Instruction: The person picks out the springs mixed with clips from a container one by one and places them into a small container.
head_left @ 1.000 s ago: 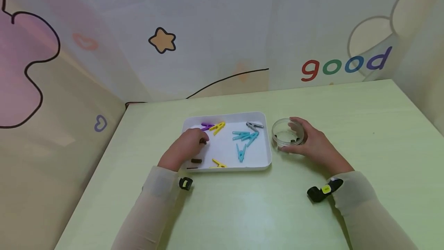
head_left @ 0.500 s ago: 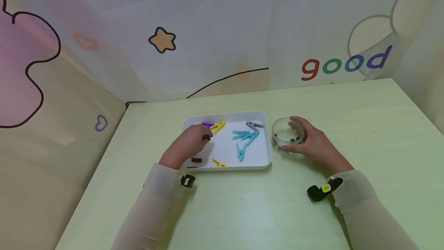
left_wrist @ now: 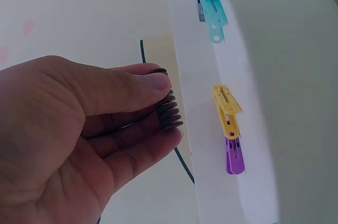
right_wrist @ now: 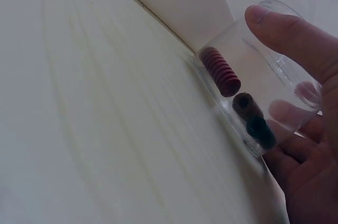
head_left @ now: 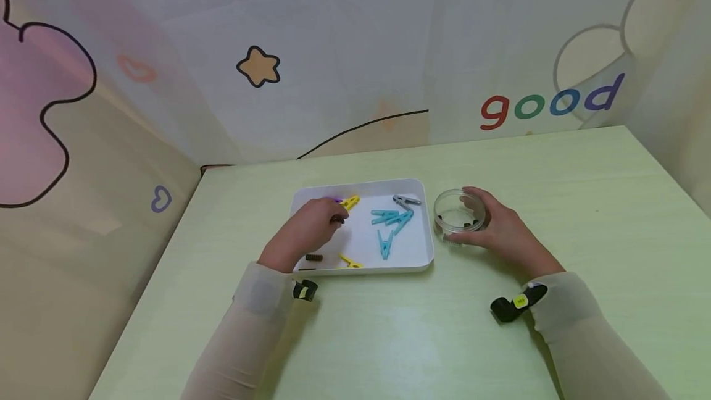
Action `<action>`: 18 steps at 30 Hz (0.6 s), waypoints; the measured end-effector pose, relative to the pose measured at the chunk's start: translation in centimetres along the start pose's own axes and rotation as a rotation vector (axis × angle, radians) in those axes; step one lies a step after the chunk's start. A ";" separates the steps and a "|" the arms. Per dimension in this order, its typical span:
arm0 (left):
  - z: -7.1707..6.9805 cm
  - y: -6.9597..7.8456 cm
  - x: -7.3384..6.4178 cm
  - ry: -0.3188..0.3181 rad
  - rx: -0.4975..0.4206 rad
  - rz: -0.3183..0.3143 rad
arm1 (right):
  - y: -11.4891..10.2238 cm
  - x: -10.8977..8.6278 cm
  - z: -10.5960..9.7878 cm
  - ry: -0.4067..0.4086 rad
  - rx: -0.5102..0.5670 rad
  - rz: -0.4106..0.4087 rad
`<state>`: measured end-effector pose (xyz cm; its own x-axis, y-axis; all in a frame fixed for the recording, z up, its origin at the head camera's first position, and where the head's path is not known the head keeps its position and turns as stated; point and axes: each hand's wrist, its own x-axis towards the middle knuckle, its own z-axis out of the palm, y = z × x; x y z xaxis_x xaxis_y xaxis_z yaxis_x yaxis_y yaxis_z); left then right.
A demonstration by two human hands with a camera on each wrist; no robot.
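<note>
My left hand point(head_left: 308, 227) is over the left part of the white tray point(head_left: 408, 258). Between thumb and fingers it pinches a dark coil spring point(left_wrist: 170, 110), mostly hidden by the hand in the head view. To the right of the tray, my right hand point(head_left: 502, 230) grips a clear round jar point(head_left: 458, 228) by its side. Inside, the right wrist view shows a red spring point(right_wrist: 220, 72), a brown spring point(right_wrist: 246, 106) and a dark green spring point(right_wrist: 261, 133) lying at the bottom. A further brown spring point(head_left: 313, 258) lies in the tray's front left corner.
The tray also bears several clothespins: a purple one point(left_wrist: 235, 156) and a yellow one point(left_wrist: 227, 110) at the back, light blue ones point(head_left: 386, 244) and a grey one point(head_left: 407, 200) at right, and another yellow one point(head_left: 350, 261) in front. A printed backdrop point(head_left: 355, 66) stands behind the table.
My left hand has moved a little to the right and away from me over the tray, carrying the dark spring. The right hand and the jar have stayed put.
</note>
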<state>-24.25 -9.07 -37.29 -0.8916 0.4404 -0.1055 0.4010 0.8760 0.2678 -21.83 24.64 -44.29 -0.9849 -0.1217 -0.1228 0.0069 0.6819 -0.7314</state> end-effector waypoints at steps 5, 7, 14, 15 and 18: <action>-0.2 0.5 -0.1 0.010 -0.002 0.017 | 0.0 0.1 0.1 -0.001 0.004 0.011; -0.3 0.7 -0.1 0.014 0.002 0.027 | -0.1 0.1 0.1 -0.004 0.007 0.011; -0.6 1.5 -0.3 0.012 -0.023 0.028 | -0.3 -0.1 0.0 -0.005 0.010 0.018; -0.7 1.6 -0.3 0.010 -0.026 0.029 | -0.3 -0.1 0.0 -0.006 0.008 0.016; -0.7 1.9 -0.2 0.005 -0.030 0.030 | -0.2 -0.1 0.0 -0.005 0.008 0.009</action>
<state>-23.43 -7.62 -36.10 -0.8802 0.4657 -0.0917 0.4216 0.8558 0.2997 -21.75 24.50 -44.09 -0.9839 -0.1196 -0.1329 0.0170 0.6772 -0.7356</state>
